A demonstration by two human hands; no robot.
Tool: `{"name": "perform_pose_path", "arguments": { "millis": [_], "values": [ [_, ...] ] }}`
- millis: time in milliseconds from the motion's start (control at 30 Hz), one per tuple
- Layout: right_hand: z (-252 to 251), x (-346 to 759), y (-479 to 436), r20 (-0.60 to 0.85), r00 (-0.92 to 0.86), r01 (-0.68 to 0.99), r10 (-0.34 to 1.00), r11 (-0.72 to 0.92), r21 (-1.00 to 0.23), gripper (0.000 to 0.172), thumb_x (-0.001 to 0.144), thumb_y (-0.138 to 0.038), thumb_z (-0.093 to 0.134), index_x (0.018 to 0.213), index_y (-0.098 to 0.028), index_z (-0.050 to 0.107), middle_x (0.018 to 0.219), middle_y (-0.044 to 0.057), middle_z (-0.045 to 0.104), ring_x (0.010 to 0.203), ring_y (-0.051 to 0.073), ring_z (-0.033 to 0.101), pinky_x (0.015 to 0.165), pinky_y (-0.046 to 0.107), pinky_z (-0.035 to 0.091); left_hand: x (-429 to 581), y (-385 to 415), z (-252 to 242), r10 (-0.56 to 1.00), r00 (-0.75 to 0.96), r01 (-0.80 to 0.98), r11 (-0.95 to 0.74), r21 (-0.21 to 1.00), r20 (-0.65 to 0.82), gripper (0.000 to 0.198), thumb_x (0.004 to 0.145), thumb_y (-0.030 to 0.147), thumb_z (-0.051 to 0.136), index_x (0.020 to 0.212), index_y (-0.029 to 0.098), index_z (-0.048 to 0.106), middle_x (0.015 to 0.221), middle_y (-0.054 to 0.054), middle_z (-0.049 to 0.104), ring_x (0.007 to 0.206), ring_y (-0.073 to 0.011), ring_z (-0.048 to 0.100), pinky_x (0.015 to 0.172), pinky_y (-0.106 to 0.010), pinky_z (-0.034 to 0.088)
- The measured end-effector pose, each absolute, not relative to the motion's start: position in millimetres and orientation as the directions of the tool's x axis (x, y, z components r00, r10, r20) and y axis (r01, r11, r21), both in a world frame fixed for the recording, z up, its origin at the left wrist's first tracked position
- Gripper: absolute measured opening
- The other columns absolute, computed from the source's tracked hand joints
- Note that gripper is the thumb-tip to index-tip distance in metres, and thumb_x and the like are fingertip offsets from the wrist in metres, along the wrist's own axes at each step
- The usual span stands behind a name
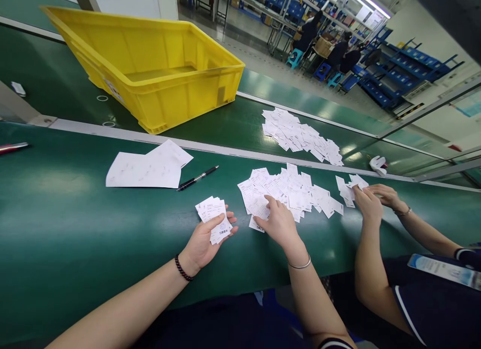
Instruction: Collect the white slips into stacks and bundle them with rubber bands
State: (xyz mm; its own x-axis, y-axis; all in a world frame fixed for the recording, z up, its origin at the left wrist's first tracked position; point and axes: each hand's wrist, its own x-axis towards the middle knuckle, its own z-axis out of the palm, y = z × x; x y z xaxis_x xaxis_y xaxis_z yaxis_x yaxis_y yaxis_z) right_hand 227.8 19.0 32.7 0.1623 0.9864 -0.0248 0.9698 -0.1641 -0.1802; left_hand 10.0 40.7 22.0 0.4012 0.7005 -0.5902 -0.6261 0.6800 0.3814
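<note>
My left hand (210,234) is closed around a small stack of white printed slips (217,216), its thumb pressing on the top one. The slips are fanned slightly and carry dark print. To its right, my right hand (278,220) rests over a loose pile of similar slips (291,189), thumb and fingers apart, the fingertips touching the pile's near left part. I see no slip lifted in it. A black pen (197,178) and two larger white paper sheets (146,168) lie beyond my left hand on the green table (93,249).
A yellow bin (188,96) stands behind the metal strip. Another heap of slips (298,133) lies on the far surface. At right, a co-worker's hands (370,201) handle a few slips (347,191). A red pen (14,147) is at far left. People sit on stools in the background.
</note>
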Motion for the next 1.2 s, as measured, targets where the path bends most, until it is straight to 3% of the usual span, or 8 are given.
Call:
{"name": "perform_pose_path", "arguments": {
  "millis": [167,300,533,667,833,1000,1100,1200],
  "values": [
    [40.3,200.8,10.5,0.088,0.183,0.908,0.979,-0.134,-0.397,0.061,0.074,-0.039,0.069,0.126,-0.017,0.047,0.100,0.012,0.062,0.093,0.029,0.063,0.075,0.044,0.055,12.8,36.8,20.9,0.699,0.424,-0.619,0.688,0.379,-0.576,0.025,0.081,0.008,0.063,0.105,0.014,0.066,0.091,-0.010,0.072,0.092,-0.0237,0.068,0.085,-0.043,0.057],
    [50.5,170.3,6.5,0.166,-0.025,0.831,0.986,0.112,-0.545,0.066,0.077,-0.049,0.068,0.131,-0.019,0.044,0.106,0.013,0.063,0.095,0.026,0.063,0.079,0.042,0.056,15.5,33.9,21.1,0.677,0.516,-0.626,0.716,0.309,-0.525,0.026,0.085,0.014,0.059,0.110,0.014,0.065,0.101,-0.012,0.072,0.101,-0.0267,0.067,0.092,-0.043,0.054],
    [43.9,232.0,43.8,-0.017,-0.098,0.956,0.995,0.089,-0.280,0.081,0.074,-0.047,0.074,0.142,-0.025,0.035,0.143,0.014,0.045,0.139,0.039,0.031,0.107,0.063,0.032,9.9,39.8,25.9,0.629,0.498,-0.590,0.750,0.298,-0.597,0.023,0.087,0.016,0.056,0.107,0.012,0.066,0.096,-0.013,0.071,0.087,-0.0235,0.069,0.075,-0.038,0.059],
    [33.0,256.7,51.4,-0.114,-0.115,0.970,0.987,0.087,-0.225,0.081,0.074,-0.047,0.072,0.143,-0.027,0.034,0.144,0.013,0.044,0.143,0.040,0.023,0.110,0.069,0.018,9.6,40.5,28.0,0.652,0.486,-0.595,0.735,0.326,-0.582,0.019,0.085,0.014,0.058,0.102,0.011,0.067,0.086,-0.011,0.070,0.079,-0.0212,0.068,0.072,-0.037,0.059],
    [41.0,235.6,35.2,0.069,-0.152,0.896,0.986,0.167,-0.411,0.080,0.076,-0.041,0.071,0.143,-0.025,0.031,0.139,0.015,0.044,0.134,0.033,0.039,0.108,0.058,0.035,11.2,38.9,23.4,0.660,0.481,-0.589,0.731,0.345,-0.577,0.022,0.085,0.012,0.060,0.106,0.013,0.066,0.092,-0.011,0.071,0.089,-0.0232,0.069,0.080,-0.040,0.059],
    [48.4,184.5,21.4,0.267,-0.432,0.708,0.862,0.507,-0.492,0.075,0.080,-0.046,0.068,0.142,-0.025,0.033,0.131,0.014,0.051,0.125,0.027,0.049,0.102,0.046,0.046,13.5,35.4,18.4,0.657,0.516,-0.562,0.744,0.361,-0.550,0.027,0.082,0.008,0.064,0.108,0.016,0.066,0.094,-0.009,0.072,0.086,-0.0215,0.070,0.077,-0.033,0.060],
    [47.9,186.7,25.7,0.213,-0.519,0.697,0.828,0.554,-0.456,0.087,0.074,-0.062,0.068,0.144,-0.025,0.033,0.143,0.015,0.044,0.134,0.030,0.041,0.108,0.049,0.041,13.5,36.3,20.0,0.646,0.471,-0.516,0.754,0.406,-0.601,0.022,0.081,0.004,0.062,0.100,0.014,0.068,0.090,-0.010,0.072,0.080,-0.0216,0.070,0.069,-0.032,0.061],
    [48.6,224.0,34.5,0.044,-0.412,0.832,0.910,0.395,-0.389,0.094,0.070,-0.059,0.073,0.147,-0.026,0.029,0.153,0.012,0.034,0.143,0.033,0.027,0.113,0.054,0.032,12.2,38.6,23.3,0.653,0.438,-0.510,0.746,0.427,-0.617,0.015,0.082,0.005,0.061,0.093,0.011,0.069,0.091,-0.013,0.071,0.082,-0.0234,0.070,0.069,-0.035,0.061]
  ]
}}
